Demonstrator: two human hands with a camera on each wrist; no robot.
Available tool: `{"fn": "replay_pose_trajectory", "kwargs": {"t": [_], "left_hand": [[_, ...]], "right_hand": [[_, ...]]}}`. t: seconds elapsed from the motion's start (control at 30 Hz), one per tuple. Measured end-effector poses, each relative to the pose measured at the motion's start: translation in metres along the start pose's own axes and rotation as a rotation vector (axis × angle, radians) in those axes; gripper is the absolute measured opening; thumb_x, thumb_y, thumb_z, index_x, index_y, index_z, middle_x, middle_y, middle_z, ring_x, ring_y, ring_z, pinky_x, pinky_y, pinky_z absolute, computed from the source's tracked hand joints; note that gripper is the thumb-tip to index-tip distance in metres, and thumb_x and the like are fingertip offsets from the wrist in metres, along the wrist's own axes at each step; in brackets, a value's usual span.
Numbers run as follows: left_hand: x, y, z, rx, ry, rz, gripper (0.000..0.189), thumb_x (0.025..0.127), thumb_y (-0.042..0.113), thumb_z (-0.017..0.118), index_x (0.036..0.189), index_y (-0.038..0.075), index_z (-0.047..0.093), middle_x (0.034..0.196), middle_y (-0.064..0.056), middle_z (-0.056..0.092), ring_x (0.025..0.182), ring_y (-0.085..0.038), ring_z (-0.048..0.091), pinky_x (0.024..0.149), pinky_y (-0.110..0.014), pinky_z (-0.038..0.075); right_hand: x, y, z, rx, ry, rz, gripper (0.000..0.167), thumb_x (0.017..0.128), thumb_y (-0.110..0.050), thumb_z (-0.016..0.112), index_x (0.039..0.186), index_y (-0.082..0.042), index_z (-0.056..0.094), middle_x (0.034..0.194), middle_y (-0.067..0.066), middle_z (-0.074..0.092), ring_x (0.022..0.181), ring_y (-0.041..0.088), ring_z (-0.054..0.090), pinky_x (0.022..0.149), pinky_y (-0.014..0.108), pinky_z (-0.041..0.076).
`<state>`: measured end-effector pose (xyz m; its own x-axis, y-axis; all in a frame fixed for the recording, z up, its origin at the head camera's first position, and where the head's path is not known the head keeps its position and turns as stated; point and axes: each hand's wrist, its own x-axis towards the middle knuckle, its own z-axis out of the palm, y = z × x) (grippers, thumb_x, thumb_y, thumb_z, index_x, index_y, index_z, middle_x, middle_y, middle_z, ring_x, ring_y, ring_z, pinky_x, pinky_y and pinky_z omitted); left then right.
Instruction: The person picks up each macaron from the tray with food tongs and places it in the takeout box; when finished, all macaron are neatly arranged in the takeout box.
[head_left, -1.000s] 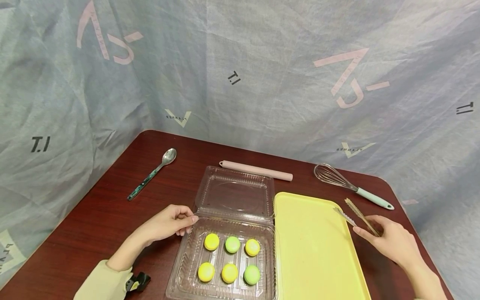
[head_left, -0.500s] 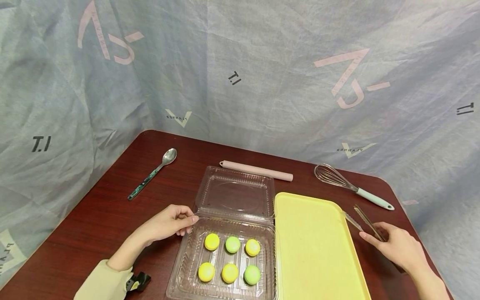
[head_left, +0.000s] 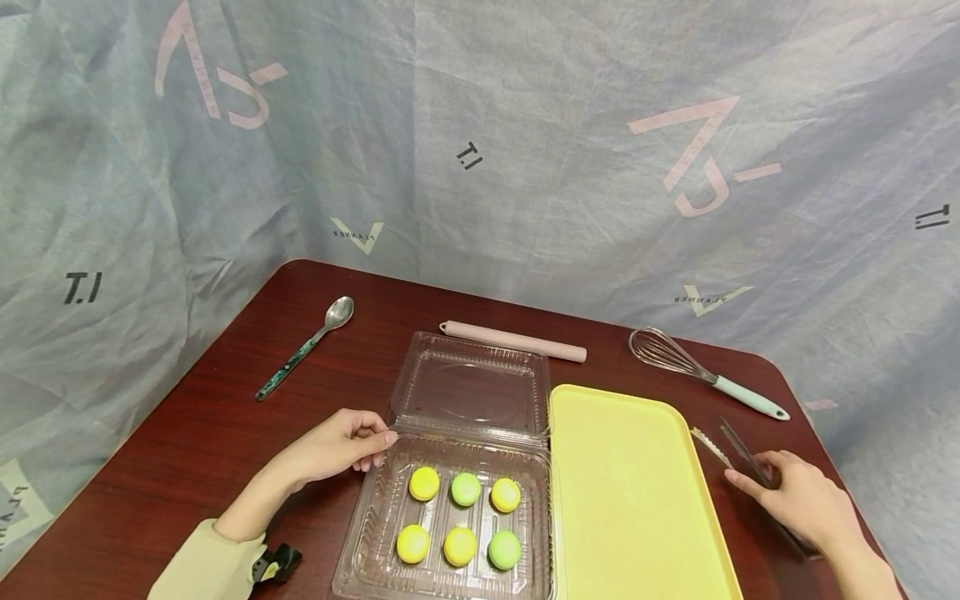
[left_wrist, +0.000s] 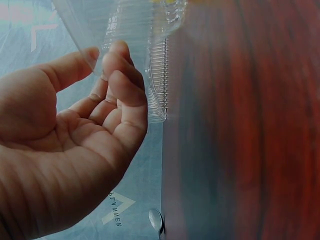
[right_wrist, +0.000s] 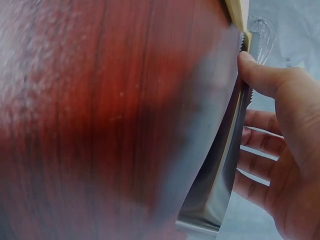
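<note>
My left hand (head_left: 347, 443) pinches the left rim of a clear plastic clamshell box (head_left: 362, 518), whose lid (head_left: 472, 385) lies folded back. In the left wrist view, thumb and fingers meet at the plastic edge. Several yellow macarons (head_left: 412, 544) and green macarons (head_left: 504, 550) sit in two rows in the box. To the right of the yellow tray (head_left: 637, 492), my right hand (head_left: 806, 504) holds metal serrated tongs (right_wrist: 212, 187) between thumb and fingers. Their arms are spread slightly, with nothing between the tips, and they lie low along the table.
A pale pink rolling pin (head_left: 513, 341) lies behind the box. At the back right is a whisk (head_left: 705, 375) with a mint handle. A spoon (head_left: 303, 350) with a green patterned handle lies at the left. Grey cloth (head_left: 480, 167) hangs behind the table (head_left: 225, 433).
My right hand has moved right and down with the tongs, from over the tray's right edge to the table beside it. The left hand and box have stayed put.
</note>
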<state>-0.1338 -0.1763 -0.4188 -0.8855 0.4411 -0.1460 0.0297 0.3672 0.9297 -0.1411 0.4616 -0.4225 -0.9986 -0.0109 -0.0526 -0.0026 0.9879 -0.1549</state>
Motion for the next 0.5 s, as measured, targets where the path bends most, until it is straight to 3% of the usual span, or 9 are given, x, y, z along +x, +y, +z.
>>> {"fn": "replay_pose_trajectory", "kwargs": {"t": [0.3,0.5], "left_hand": [[0.0001,-0.0005,-0.0002,0.000,0.003,-0.008,0.027,0.100,0.025,0.062,0.089,0.001,0.063,0.070,-0.003,0.060,0.063,-0.016,0.054,0.058,-0.026,0.047],[0.0005,-0.0014,-0.0002,0.007,0.006,-0.009,0.027,0.100,0.026,0.062,0.089,0.001,0.063,0.070,-0.003,0.060,0.063,-0.016,0.054,0.058,-0.026,0.047]], "right_hand": [[0.0009,0.0060,0.0021,-0.004,-0.048,0.019,0.072,0.089,-0.066,0.061,0.112,0.002,0.064,0.077,0.000,0.052,0.065,0.018,0.048,0.051,0.035,0.032],[0.0000,0.0086,0.0050,-0.001,-0.061,0.018,0.065,0.089,-0.066,0.062,0.106,-0.003,0.065,0.075,-0.001,0.050,0.066,0.018,0.047,0.052,0.035,0.032]]}}
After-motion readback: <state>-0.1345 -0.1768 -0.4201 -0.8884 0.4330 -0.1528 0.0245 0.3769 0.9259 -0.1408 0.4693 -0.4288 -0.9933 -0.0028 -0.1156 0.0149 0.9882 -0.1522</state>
